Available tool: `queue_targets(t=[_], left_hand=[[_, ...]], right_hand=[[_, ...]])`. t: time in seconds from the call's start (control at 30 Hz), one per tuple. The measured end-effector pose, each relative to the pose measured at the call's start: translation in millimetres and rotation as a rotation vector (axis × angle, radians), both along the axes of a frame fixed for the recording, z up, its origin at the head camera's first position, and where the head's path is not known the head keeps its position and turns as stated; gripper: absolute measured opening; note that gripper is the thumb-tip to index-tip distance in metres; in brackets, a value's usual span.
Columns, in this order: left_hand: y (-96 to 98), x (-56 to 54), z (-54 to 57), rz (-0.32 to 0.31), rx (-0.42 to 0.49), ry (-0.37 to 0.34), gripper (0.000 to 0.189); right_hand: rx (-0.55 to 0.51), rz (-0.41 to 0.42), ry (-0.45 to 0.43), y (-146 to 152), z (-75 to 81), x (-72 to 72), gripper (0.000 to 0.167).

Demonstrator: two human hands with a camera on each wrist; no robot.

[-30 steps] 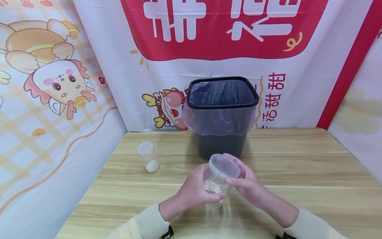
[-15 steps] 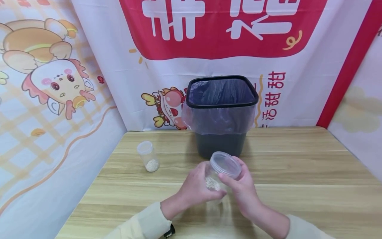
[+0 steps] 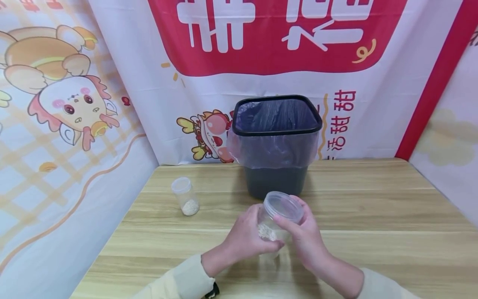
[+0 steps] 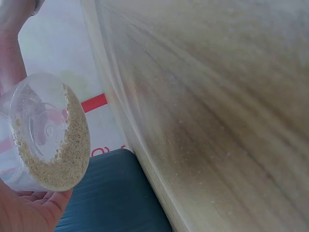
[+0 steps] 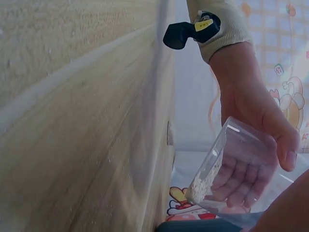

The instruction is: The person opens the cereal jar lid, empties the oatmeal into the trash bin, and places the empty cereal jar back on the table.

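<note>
A clear plastic jar point(image 3: 266, 216) with pale, flaky grains point(image 3: 267, 232) at its bottom is held tilted over the table. My left hand point(image 3: 248, 236) grips its body, fingers wrapped behind it, as seen through the clear wall in the right wrist view. My right hand point(image 3: 308, 243) holds the translucent round lid point(image 3: 285, 207) at the rim, thumb on the near side and fingers on the far side. The lid sits on the jar's mouth. In the left wrist view the grains point(image 4: 67, 154) lie heaped along one side of the jar's base.
A smaller clear jar point(image 3: 185, 196) with white grains stands at the table's left. Beyond the hands is a dark bin point(image 3: 276, 182) lined with a translucent bag. Printed cloth point(image 3: 377, 112) hangs behind and at both sides of the wooden table point(image 3: 381, 207).
My right hand has shifted its hold on the lid, its thumb now further over the near edge and its wrist lower. The left hand keeps its grip on the jar, which has barely moved.
</note>
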State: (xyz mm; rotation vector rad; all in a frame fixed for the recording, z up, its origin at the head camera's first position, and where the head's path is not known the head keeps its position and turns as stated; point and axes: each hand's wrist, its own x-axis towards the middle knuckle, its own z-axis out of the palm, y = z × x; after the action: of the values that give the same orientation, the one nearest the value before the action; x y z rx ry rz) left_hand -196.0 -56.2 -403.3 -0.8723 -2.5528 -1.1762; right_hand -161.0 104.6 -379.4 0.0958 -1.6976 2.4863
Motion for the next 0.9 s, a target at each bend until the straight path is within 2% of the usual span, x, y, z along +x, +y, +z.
queue_targets(t=[0.37,0.67,0.9], left_hand=[[1.0,0.0,-0.3,-0.016,0.034,-0.055,0.079],[1.5,0.6,-0.1,-0.033,0.045,-0.081,0.079],[1.0,-0.4,-0.5,-0.041,0.043,-0.091,0.08]], right_hand=[[0.029,0.052,0.059,11.2,-1.5,-4.5,0.065],[0.012,0.088,0.171,23.1,2.6,-11.0,0.061],[-0.027,0.054,0.201,32.7,8.0,-15.4,0.066]])
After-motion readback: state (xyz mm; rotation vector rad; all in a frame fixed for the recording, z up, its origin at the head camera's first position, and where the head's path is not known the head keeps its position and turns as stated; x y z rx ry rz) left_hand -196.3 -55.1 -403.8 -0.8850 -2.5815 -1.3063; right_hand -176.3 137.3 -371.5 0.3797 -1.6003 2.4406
